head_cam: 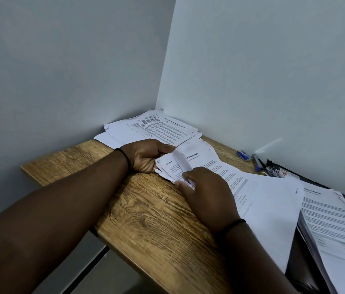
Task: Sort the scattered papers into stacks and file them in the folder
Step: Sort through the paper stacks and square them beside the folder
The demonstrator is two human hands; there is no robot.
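On the surface: my two hands work at one crumpled sheet (180, 164) on the wooden surface (146, 209).
Left hand: my left hand (146, 155) curls round its torn, bent corner.
Right hand: my right hand (205, 192) pinches the folded flap with finger and thumb.
Papers: a messy pile (154, 128) sits in the corner, a thick neat stack (337, 228) at the right.
Folder: I cannot see one for sure.
Risk: thin, ragged paper could rip more if I pull hard.
Feel: paper soft and creased; wood rough-grained.
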